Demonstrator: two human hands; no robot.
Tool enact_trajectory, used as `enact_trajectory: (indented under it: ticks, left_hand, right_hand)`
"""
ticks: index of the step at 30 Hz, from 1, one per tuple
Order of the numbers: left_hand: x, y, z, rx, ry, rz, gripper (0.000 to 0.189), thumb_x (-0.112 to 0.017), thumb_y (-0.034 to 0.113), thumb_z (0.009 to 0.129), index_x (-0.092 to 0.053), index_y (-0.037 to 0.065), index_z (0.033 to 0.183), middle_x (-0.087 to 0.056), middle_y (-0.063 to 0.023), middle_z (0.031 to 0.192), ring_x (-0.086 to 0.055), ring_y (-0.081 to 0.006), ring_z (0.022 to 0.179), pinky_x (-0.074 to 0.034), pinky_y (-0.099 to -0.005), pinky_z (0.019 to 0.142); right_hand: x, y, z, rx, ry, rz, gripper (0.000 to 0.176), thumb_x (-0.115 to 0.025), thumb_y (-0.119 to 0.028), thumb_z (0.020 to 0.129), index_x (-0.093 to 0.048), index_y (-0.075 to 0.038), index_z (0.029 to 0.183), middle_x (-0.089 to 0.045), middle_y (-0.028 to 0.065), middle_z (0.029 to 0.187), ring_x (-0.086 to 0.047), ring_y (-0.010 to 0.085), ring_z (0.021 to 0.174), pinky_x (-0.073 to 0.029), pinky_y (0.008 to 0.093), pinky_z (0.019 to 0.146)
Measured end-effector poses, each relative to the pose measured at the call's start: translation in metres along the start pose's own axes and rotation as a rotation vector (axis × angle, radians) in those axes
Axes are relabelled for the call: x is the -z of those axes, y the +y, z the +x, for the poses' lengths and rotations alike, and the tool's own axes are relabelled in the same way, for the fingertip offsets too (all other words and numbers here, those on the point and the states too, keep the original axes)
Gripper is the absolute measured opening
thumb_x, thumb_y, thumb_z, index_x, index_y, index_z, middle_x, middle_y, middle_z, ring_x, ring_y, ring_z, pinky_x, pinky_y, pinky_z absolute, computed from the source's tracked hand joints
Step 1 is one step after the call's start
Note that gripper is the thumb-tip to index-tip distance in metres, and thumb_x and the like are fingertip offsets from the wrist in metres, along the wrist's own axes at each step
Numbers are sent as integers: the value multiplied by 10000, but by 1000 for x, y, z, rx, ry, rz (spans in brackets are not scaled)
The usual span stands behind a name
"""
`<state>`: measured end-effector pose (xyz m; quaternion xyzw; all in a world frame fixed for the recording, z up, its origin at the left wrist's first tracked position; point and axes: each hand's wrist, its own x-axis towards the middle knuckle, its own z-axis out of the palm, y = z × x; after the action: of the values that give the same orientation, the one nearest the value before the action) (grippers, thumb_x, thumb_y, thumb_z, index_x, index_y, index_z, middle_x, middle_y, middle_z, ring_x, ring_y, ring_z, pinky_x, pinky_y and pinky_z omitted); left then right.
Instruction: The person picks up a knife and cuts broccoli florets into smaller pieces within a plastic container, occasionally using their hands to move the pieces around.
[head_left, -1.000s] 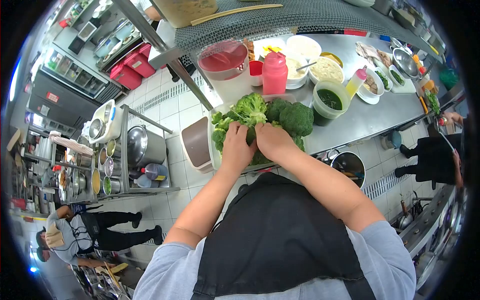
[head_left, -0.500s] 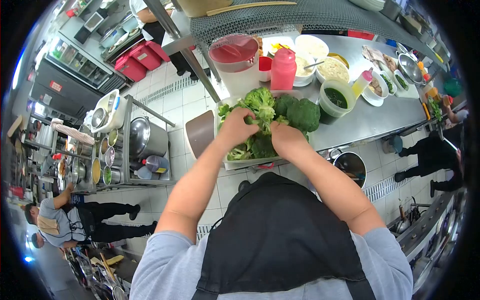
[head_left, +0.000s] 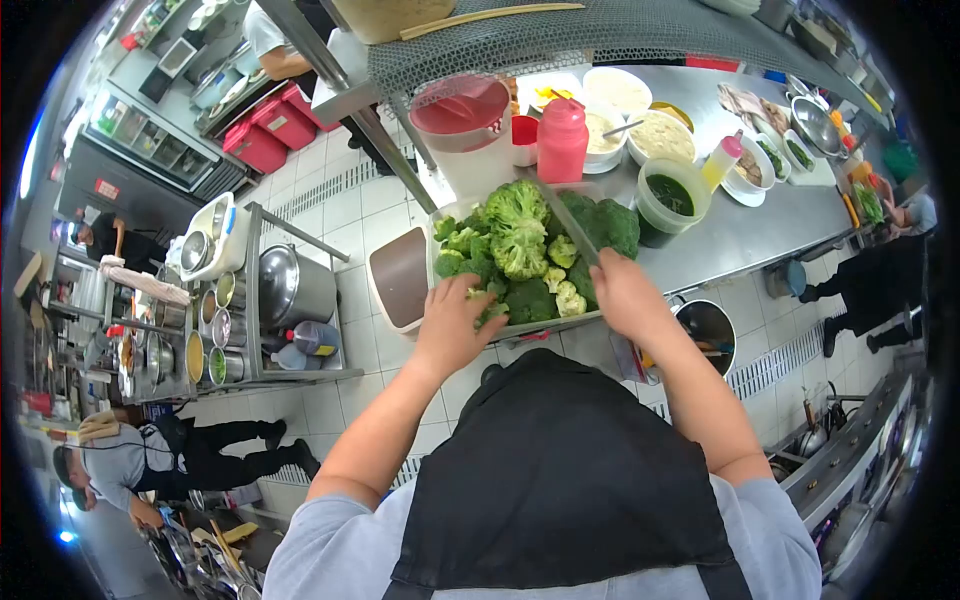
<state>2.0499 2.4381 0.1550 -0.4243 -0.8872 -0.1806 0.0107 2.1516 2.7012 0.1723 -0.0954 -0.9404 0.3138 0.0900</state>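
Note:
A pale plastic container heaped with broccoli stands in front of me at the counter's edge. One big pale-green broccoli head lies on top in the middle, and darker whole broccoli sits at the right. My left hand rests with fingers apart on small florets at the front left. My right hand is closed on a knife, its handle hidden in my fingers. The knife's long grey blade slants up and left over the container, between the big head and the darker broccoli.
A tub of green sauce, a pink squeeze bottle and bowls of pale food crowd the counter behind. A wire shelf hangs above. A brown-lidded bin stands at left, a pot low at right. Co-workers stand on both sides.
Both hands have come off the big broccoli head, which now lies in the container. My left hand has moved down to the front florets; my right hand has moved right and now grips the knife.

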Motion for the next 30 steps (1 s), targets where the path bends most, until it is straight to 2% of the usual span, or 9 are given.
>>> enact_trajectory:
  ticks: [3, 7, 9, 10, 15, 19, 22, 25, 30]
  left_hand:
    - [-7, -4, 40, -22, 178, -133, 439, -736, 306, 841, -666, 100, 1223, -567, -153, 1260, -558, -357, 1147, -453, -467, 970]
    - [-5, 20, 105, -150, 186, -45, 502, -746, 271, 824, -603, 77, 1264, -583, -156, 1215, -590, -370, 1080, -483, -446, 930]
    - [-12, 8, 122, -57, -183, 56, 506, -756, 242, 809, -562, 59, 1238, -588, -155, 1172, -599, -352, 1063, -483, -423, 924]
    - [-6, 5, 120, -65, -179, 66, 506, -756, 242, 809, -562, 59, 1238, -588, -155, 1172, -599, -352, 1063, -483, -423, 924]
    - [-18, -2, 66, 87, 107, -558, 460, -786, 125, 768, -501, 34, 1116, -556, -165, 1088, -594, -340, 1003, -505, -401, 836]
    - [-43, 11, 49, -20, 185, -460, 464, -793, 71, 754, -495, 26, 1107, -546, -154, 1067, -586, -326, 988, -507, -397, 820]
    - [-39, 26, 41, 48, 223, -406, 471, -798, 71, 756, -496, 16, 1113, -533, -156, 1099, -574, -340, 1012, -506, -396, 839]
    - [-35, 31, 39, 161, 306, -487, 483, -814, 73, 747, -521, 0, 1124, -525, -152, 1119, -569, -320, 1007, -495, -388, 899]
    - [-31, 30, 30, 220, 204, -235, 484, -806, 157, 761, -557, -30, 1131, -539, -192, 1130, -586, -375, 1039, -504, -438, 883]
  right_hand:
    - [9, 10, -7, -84, 15, 63, 217, -519, -171, 984, -508, 45, 960, -615, 324, 867, -585, 524, 875, -456, 567, 775]
    - [9, 12, -8, -88, 38, 80, 211, -529, -170, 979, -509, 36, 937, -613, 319, 859, -577, 524, 856, -447, 568, 758]
    - [13, 8, -13, -79, 36, 69, 211, -529, -170, 980, -507, 35, 935, -613, 319, 864, -576, 522, 866, -446, 567, 763]
    - [16, 7, -16, -76, 37, 63, 211, -530, -169, 981, -506, 35, 932, -612, 318, 869, -574, 520, 876, -446, 565, 768]
    - [26, 5, -41, -95, -3, 117, 225, -516, -179, 991, -501, 36, 927, -611, 300, 883, -575, 505, 896, -448, 553, 789]
    - [24, 3, -54, -76, -80, 85, 211, -504, -184, 996, -498, 22, 952, -619, 269, 879, -602, 480, 885, -468, 548, 777]
    - [19, -6, -62, 75, -104, -12, 179, -517, -179, 984, -489, -3, 1007, -631, 233, 864, -630, 453, 774, -502, 538, 698]
    - [11, -15, -57, 79, -142, -87, 167, -522, -147, 959, -502, 7, 1020, -637, 232, 867, -643, 440, 738, -521, 528, 665]
    - [5, -14, -48, 111, -294, -254, 186, -500, -94, 914, -536, 21, 1056, -654, 226, 890, -675, 412, 744, -552, 505, 656]
